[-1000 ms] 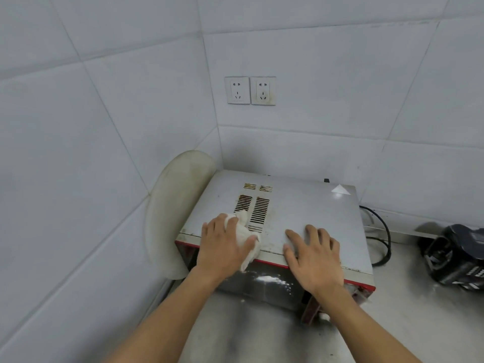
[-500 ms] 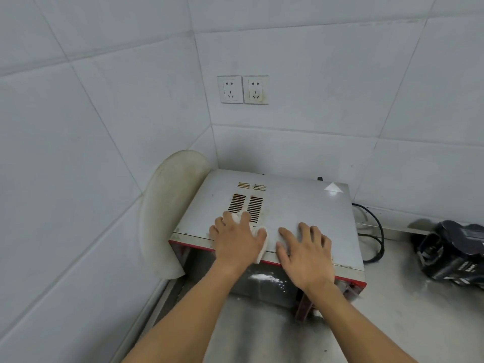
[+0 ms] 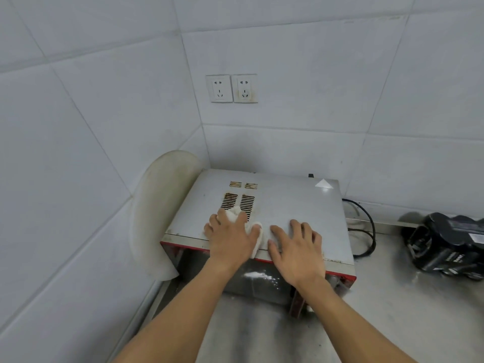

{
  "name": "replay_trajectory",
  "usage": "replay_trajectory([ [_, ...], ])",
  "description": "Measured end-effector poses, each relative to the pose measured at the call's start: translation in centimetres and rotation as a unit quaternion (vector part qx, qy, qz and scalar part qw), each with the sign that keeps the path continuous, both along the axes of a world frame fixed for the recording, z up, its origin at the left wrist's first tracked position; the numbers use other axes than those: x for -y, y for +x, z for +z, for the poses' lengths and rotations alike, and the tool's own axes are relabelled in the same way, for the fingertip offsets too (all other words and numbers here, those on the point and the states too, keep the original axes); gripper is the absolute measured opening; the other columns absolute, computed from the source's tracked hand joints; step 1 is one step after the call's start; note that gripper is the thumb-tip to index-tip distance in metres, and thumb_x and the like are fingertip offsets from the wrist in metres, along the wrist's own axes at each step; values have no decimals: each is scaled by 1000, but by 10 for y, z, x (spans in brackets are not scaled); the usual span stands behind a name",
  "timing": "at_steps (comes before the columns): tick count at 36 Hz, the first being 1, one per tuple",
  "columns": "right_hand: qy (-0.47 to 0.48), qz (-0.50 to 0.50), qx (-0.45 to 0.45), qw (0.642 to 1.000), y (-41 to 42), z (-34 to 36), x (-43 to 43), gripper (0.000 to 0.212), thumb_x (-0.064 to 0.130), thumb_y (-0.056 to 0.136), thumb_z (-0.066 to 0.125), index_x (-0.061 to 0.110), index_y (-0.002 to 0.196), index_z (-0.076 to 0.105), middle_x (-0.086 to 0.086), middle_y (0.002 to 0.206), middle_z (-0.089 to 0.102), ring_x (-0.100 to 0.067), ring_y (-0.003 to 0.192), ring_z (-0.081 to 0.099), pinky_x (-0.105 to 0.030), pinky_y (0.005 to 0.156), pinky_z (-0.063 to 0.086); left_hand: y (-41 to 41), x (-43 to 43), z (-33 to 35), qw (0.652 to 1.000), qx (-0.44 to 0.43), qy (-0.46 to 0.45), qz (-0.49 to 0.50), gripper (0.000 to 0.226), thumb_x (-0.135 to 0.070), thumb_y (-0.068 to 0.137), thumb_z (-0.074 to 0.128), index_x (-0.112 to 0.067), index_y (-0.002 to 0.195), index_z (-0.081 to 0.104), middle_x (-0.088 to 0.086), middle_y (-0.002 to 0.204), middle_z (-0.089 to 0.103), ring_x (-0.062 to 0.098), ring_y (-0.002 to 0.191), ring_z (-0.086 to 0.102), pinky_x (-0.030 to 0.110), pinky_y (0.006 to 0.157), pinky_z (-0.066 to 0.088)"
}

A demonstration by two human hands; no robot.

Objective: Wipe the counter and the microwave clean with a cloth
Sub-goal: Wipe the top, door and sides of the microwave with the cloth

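A grey microwave (image 3: 288,203) with a red front edge stands on the steel counter (image 3: 392,305) in the tiled corner. My left hand (image 3: 230,237) lies on a bunched white cloth (image 3: 258,238) and presses it onto the microwave's top near the front edge, just below the vent slots (image 3: 238,203). Cloth shows past the fingertips and under the thumb. My right hand (image 3: 296,247) rests flat on the top just to the right, fingers spread, holding nothing. A white smear (image 3: 258,276) marks the microwave's door.
A pale round board (image 3: 159,210) leans against the left wall beside the microwave. A black cable (image 3: 366,226) loops behind its right side. A black device (image 3: 450,244) sits on the counter at the far right. Two wall sockets (image 3: 231,88) are above.
My left hand has slid the cloth to the right along the microwave's front edge, closing up to my right hand, which stayed in place.
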State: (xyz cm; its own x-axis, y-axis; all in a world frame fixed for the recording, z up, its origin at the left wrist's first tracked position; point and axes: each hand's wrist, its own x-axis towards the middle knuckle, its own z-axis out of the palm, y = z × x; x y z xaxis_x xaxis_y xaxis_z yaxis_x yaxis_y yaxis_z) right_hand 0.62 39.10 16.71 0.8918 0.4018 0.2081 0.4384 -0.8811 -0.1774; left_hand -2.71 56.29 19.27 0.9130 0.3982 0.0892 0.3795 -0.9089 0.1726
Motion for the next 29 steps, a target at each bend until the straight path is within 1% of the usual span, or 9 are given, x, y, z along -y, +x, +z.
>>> replay_trajectory([
  [7,1,4,-8,1000,0,1,1,51,61,100,27,37,140,49,-7,136,47,-29,123,42,-48,102,37,-16,-5,-7,999,23,1,-29,43,-65,100,39,-36,129,52,12,148,29,33,137,31,50,114,33],
  [9,1,4,-8,1000,1,0,1,51,60,100,27,37,140,49,-7,135,47,-29,122,42,-48,102,37,-5,-7,-5,1000,19,-18,-16,40,-64,100,42,-36,126,52,12,146,31,33,135,33,51,114,33],
  [13,3,7,-5,1000,1,1,2,49,59,100,29,37,139,49,-7,133,47,-29,120,43,-48,100,37,27,-2,4,997,9,-61,37,32,-58,100,44,-34,120,52,18,148,30,39,133,32,58,114,28],
  [15,6,6,-2,1000,1,1,1,49,59,100,29,37,139,50,-7,132,47,-29,120,43,-47,100,37,33,-1,1,998,11,-51,46,34,-60,100,42,-34,120,51,18,147,30,40,132,32,59,113,29],
  [17,6,4,-2,1000,1,0,1,48,59,100,30,37,138,50,-7,132,47,-29,120,43,-47,99,37,25,-3,-2,999,26,-35,28,44,-68,96,38,-35,121,51,16,147,29,38,132,32,59,112,32],
  [20,7,2,4,1000,2,-2,1,49,59,99,31,37,138,51,-8,133,48,-29,119,43,-48,99,38,-2,-9,-7,998,67,-2,-13,60,-81,86,39,-35,121,55,9,142,31,31,129,35,51,107,39],
  [23,4,1,6,1000,4,-4,1,49,60,99,31,36,137,52,-8,132,48,-29,118,43,-48,99,38,-17,-13,-14,996,83,27,-17,62,-84,82,41,-37,119,57,8,138,35,29,126,39,48,103,44],
  [26,8,1,8,1000,4,-5,0,49,59,100,31,36,137,52,-8,132,48,-29,118,43,-48,99,38,-7,-12,-13,997,67,34,5,62,-83,84,36,-37,119,55,10,136,36,31,124,39,49,103,42],
  [29,9,2,7,1000,4,-5,0,48,59,100,30,36,137,52,-8,133,48,-29,119,43,-48,100,37,14,-6,-6,998,41,19,41,56,-77,89,38,-34,121,53,14,136,38,34,122,38,51,102,39],
])
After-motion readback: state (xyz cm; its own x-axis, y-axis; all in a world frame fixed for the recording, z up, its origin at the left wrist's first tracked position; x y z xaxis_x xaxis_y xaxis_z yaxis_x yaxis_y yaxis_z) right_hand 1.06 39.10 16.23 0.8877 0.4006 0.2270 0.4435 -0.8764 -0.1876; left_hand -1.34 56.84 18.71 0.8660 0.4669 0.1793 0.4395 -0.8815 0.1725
